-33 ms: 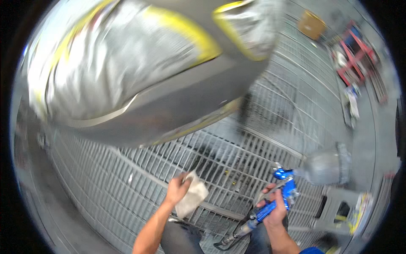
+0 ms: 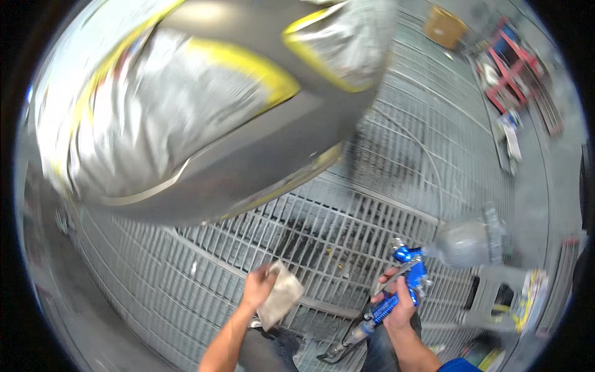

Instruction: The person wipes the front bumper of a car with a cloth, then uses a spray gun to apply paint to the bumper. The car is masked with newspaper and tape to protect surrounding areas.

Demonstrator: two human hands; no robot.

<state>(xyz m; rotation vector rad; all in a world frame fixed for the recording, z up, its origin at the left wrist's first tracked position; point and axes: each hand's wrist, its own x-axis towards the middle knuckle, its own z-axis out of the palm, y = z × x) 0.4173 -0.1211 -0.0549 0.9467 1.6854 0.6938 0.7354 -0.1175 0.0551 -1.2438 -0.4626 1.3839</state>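
My left hand (image 2: 260,288) grips a pale folded cloth (image 2: 282,297) low at the centre, over the floor grating. My right hand (image 2: 396,294) is wrapped round a blue spray gun (image 2: 416,273) at the lower right, with a cloudy translucent cup (image 2: 462,242) on it, tilted sideways, and a hose fitting below the handle. Ahead of both hands, filling the upper left, is a curved grey body panel (image 2: 260,155), partly masked with silver sheeting (image 2: 149,105) edged by yellow tape (image 2: 273,80).
Metal grating (image 2: 403,155) covers the floor, with a hose across it. At right are a cardboard box (image 2: 447,26), a red cart (image 2: 508,62) holding items, and a grey step stool (image 2: 493,301). My legs show at the bottom edge.
The view has shifted slightly, so the panel's upper part sits further left and the floor items a little left too. Both hands keep their hold on the cloth and the gun.
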